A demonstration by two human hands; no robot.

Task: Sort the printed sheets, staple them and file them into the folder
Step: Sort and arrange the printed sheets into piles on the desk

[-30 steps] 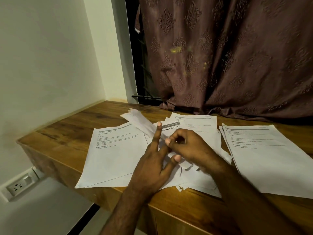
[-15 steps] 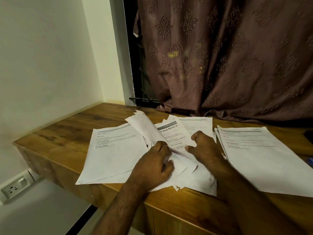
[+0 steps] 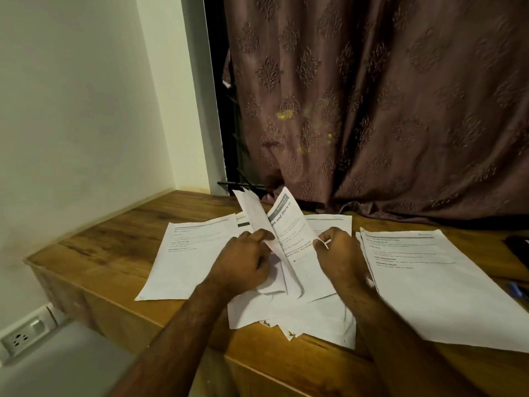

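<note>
Printed white sheets lie spread over a wooden table (image 3: 108, 247). In the middle, a bundle of sheets (image 3: 289, 239) with a grey header and bold title is lifted and bent upward. My left hand (image 3: 243, 262) pinches the bundle's left fold, where a blank page (image 3: 253, 216) curls up. My right hand (image 3: 340, 256) pinches its right edge. Beneath the bundle lies a loose middle pile (image 3: 309, 319) with ragged lower corners. One separate sheet (image 3: 189, 253) lies flat to the left and a stack of sheets (image 3: 435, 285) to the right. No stapler or folder is identifiable.
A patterned brown curtain (image 3: 372, 110) hangs behind the table. The wall (image 3: 71, 110) stands at the left, with a power socket (image 3: 25, 336) low down. A dark object (image 3: 518, 247) and a blue object (image 3: 519, 290) sit at the right edge of the table.
Both hands have taken hold of the middle bundle and raised it off the pile, so it now stands bent upward. The camera view has tilted slightly.
</note>
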